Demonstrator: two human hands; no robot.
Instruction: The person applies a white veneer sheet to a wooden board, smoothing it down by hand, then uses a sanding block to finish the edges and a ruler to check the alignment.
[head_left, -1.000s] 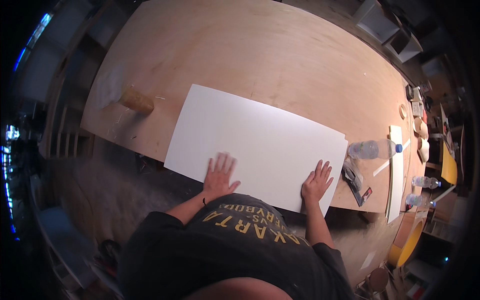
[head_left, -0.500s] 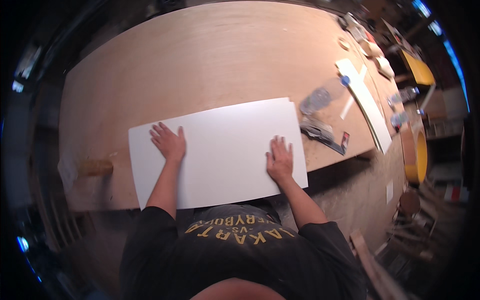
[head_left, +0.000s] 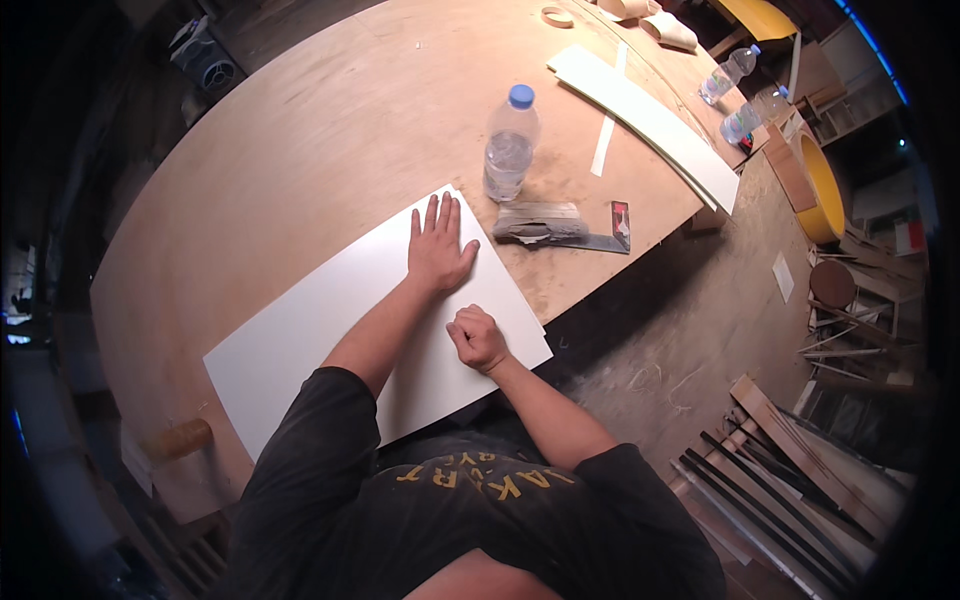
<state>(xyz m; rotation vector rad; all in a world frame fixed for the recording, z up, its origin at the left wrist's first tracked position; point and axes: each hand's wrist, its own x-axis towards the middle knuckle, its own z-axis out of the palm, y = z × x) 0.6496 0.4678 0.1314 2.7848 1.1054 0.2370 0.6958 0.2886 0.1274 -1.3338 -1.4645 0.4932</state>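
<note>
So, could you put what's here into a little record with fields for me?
Left hand: spread flat on the white panel
Right hand: curled into a fist over the panel; whether it touches is unclear
Surface: wooden table, under the panel
Drink: clear bottle with a blue cap, near the panel's far corner
Right side: long white strips on the table

The board is plain white, and the surface a warm tan with faint brown streaks. The shirt is charcoal black with yellow lettering across it. The bottle is clear under a bright blue cap. The long strips are creamy white, the roll amber brown, the round disc dark reddish brown, the curved panel yellow, and the floor dull grey-brown.
</note>
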